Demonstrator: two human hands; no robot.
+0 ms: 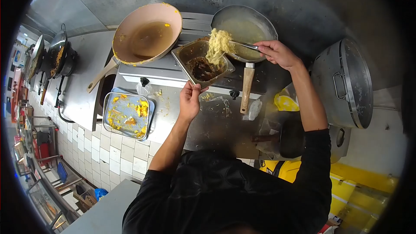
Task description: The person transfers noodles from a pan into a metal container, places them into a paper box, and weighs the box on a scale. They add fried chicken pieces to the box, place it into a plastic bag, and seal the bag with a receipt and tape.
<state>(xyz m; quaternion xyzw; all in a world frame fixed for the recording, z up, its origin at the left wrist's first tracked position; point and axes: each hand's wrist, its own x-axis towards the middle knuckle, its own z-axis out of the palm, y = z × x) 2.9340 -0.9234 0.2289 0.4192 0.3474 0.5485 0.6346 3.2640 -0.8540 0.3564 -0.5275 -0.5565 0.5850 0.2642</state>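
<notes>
My left hand [190, 99] grips the near edge of a square metal container [190, 53], tilted, with dark brown sauce or residue inside. In my right hand [277, 54] is a metal utensil [245, 45], its far end among pale yellow noodles [220, 45]. The noodles hang in a clump over the container's right part. Behind and to the right stands a grey frying pan [247, 19] with cloudy liquid, its wooden handle [247, 89] pointing toward me.
A beige pan [173, 21] holding brownish liquid stands at the left of the stove. A mesh-bottomed tray [117, 117] with yellow scraps lies nearer. Woks [58, 54] stand far left; a large lidded pot [331, 78] is on the right.
</notes>
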